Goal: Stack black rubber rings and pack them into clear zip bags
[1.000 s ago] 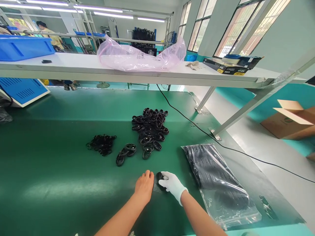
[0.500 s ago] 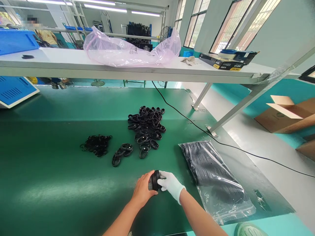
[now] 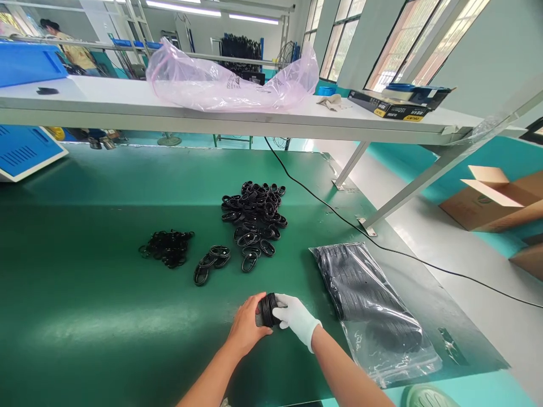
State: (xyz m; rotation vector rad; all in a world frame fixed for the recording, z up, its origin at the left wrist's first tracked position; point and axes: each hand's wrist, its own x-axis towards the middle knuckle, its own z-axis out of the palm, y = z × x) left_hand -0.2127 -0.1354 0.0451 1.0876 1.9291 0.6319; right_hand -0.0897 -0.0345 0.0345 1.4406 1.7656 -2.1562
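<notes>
Near the front of the green table, a coil of black cable is held between my two hands, its turns packed side by side. My bare left hand is closed around its left side, thumb low and fingers on top. The white-gloved right hand grips the right side, fingertips against the turns. Beyond them lies a small group of black oval coils, with a larger heap of similar coils behind. A tangle of thin black loops is farther left.
To the right lies a clear plastic bag of black strands. A black cord crosses the table toward the right. The white shelf above holds a pink plastic bag and boxes. An open carton stands beyond.
The view has tilted slightly. Both hands keep their grip on the cable coil, and more of its ridged turns show between them. The piles have not moved.
</notes>
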